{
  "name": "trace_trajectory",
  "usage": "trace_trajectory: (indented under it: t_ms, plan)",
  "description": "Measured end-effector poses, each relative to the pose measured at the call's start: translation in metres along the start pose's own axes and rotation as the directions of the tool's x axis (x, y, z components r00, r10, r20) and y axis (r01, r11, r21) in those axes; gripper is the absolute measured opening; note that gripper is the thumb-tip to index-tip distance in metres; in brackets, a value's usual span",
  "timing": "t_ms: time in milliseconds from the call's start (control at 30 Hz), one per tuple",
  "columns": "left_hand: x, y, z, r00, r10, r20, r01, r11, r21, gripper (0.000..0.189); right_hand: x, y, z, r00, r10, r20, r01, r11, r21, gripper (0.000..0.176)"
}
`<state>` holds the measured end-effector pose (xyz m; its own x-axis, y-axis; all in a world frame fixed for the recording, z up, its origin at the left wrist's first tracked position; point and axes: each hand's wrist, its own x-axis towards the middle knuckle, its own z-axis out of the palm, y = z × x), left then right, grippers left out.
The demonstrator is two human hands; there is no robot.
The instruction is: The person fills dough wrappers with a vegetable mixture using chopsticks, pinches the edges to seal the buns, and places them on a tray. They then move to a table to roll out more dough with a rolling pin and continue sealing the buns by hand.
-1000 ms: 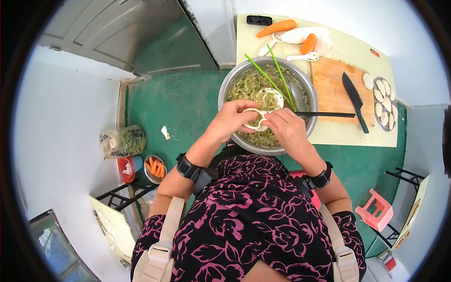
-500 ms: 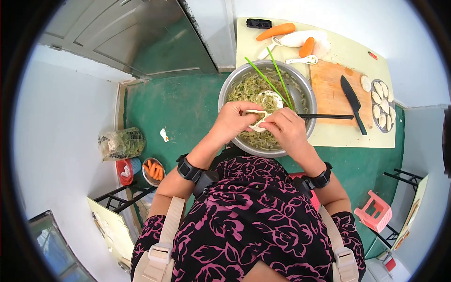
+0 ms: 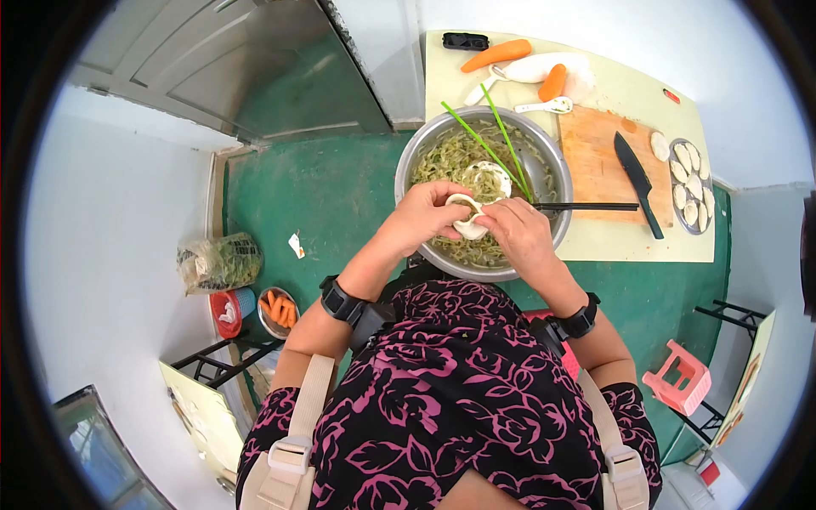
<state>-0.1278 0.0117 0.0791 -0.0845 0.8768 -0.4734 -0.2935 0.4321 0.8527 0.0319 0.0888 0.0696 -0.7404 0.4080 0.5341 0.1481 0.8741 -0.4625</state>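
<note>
Both hands hold one dumpling wrapper [image 3: 467, 229] with some filling inside it, over a large metal bowl [image 3: 406, 153]. My left hand [image 3: 425, 217] cups the wrapper from the left, fingers closed round it. My right hand [image 3: 516, 228] pinches its right edge. Below them the bowl holds shredded green filling [image 3: 442, 157]. A white dish [image 3: 503, 178] sits in the filling just beyond my hands. Two green sticks [image 3: 476, 134] lean across the far rim, and black chopsticks [image 3: 586, 206] lie over the right rim.
To the right are a wooden cutting board [image 3: 591, 144], a black knife [image 3: 633, 174] and a metal plate of dumplings [image 3: 691, 187]. Carrots [image 3: 497, 55], a white radish [image 3: 540, 69], a peeler [image 3: 484, 85] and a white spoon [image 3: 544, 106] lie at the back. A pink stool [image 3: 680, 378] stands on the floor.
The wrapper looks more upright and folded up between my hands, its opening narrower. My fingers have shifted slightly along its edge. The bowl stays in place.
</note>
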Motion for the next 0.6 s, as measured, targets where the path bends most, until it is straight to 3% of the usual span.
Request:
trace_trajectory:
  t_ms: [167,200,333,500,600]
  plan:
    - [0.004,-0.014,0.0,0.994,-0.099,0.051,0.111,0.92,-0.376,0.023,-0.005,0.003,-0.004,0.999,0.021,-0.034,-0.023,0.997,-0.079,0.013]
    - [0.002,-0.011,0.004,0.997,-0.074,0.027,0.079,0.936,-0.342,0.024,-0.004,0.002,-0.006,0.999,0.029,-0.019,-0.03,0.996,-0.088,0.013]
    - [0.005,-0.004,0.008,0.998,0.014,-0.055,-0.017,0.998,-0.053,0.021,0.003,-0.004,-0.015,1.0,-0.017,0.002,0.017,1.0,-0.024,0.013]
    - [0.003,0.0,0.013,0.983,0.171,-0.067,-0.143,0.941,0.308,0.018,0.006,0.001,-0.015,0.999,-0.049,-0.008,0.049,0.999,-0.02,0.015]
    - [0.006,-0.004,0.017,0.799,0.594,0.087,-0.483,0.55,0.681,0.019,0.003,0.005,-0.014,0.999,0.006,0.043,-0.006,1.0,0.01,0.018]
